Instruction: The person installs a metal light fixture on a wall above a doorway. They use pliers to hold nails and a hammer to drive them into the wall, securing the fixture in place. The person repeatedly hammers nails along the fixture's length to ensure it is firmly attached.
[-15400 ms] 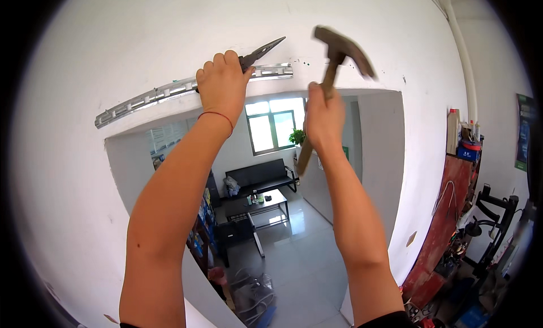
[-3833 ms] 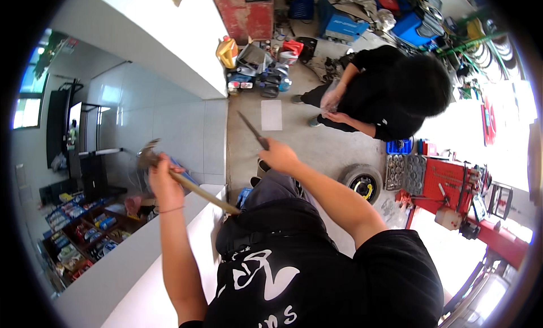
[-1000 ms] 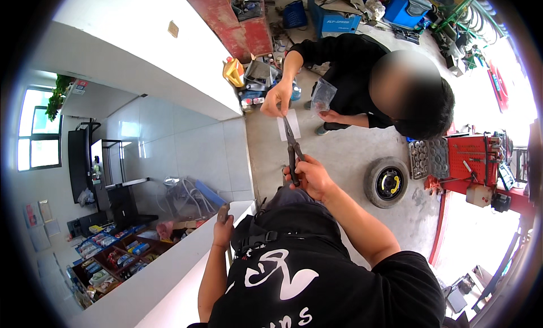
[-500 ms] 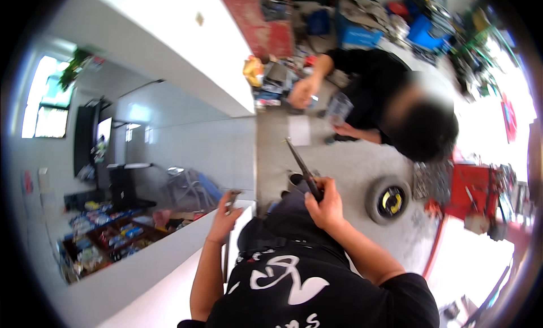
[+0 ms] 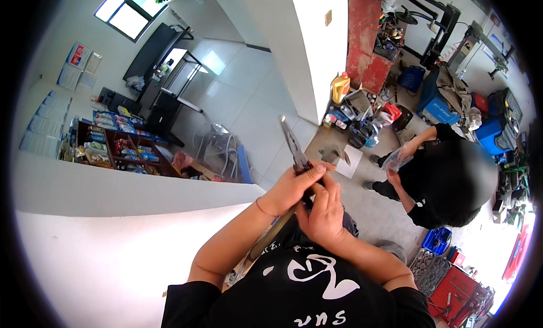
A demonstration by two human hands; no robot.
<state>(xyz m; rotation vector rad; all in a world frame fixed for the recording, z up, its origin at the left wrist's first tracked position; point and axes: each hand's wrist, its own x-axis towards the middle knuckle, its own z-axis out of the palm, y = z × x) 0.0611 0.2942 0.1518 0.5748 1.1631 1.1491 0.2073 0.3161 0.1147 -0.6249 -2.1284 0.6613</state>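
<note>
My left hand and my right hand are together in front of my chest, fingers closed. A long dark tool with tapered metal jaws, like long-nosed pliers, points up and to the left from between them. My right fingers wrap its lower part, and my left thumb lies against it. A wooden handle runs under my left hand, in line with a grey forked metal head beyond my fingers, like a claw hammer. My fingers hide the middle of both tools.
At right a person in black holds a clear plastic bag. A white sheet lies on the floor. Bottles and boxes crowd by a pillar. A red tool tray sits lower right; a white ledge is at my left.
My hands, apart before, have come together around the tools. The view has swung, so the room appears shifted right. The other person has brought both hands to the plastic bag.
</note>
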